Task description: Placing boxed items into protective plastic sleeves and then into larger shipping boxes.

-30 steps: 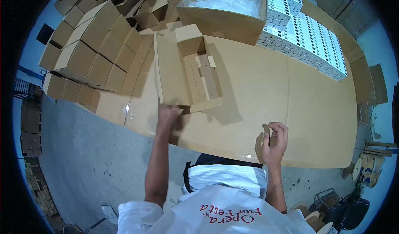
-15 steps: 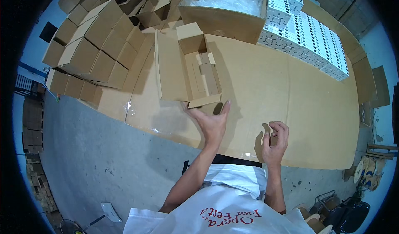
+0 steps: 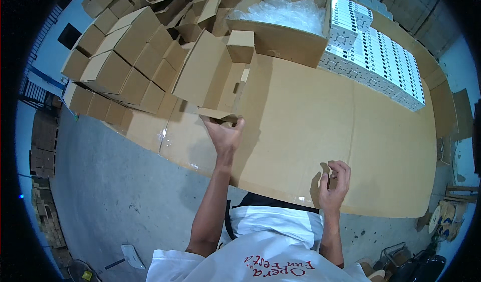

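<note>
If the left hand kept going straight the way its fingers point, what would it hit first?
The left hand already touches the near edge of the half-folded cardboard box, so that comes first. Beyond it, probably the big carton of clear plastic; depth is unclear.

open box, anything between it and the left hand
Nothing visible. The left hand is already at the near bottom edge of the open box, fingers at its lower flap. The right hand is apart, near the table's front edge, curled on a small cardboard piece.
</note>
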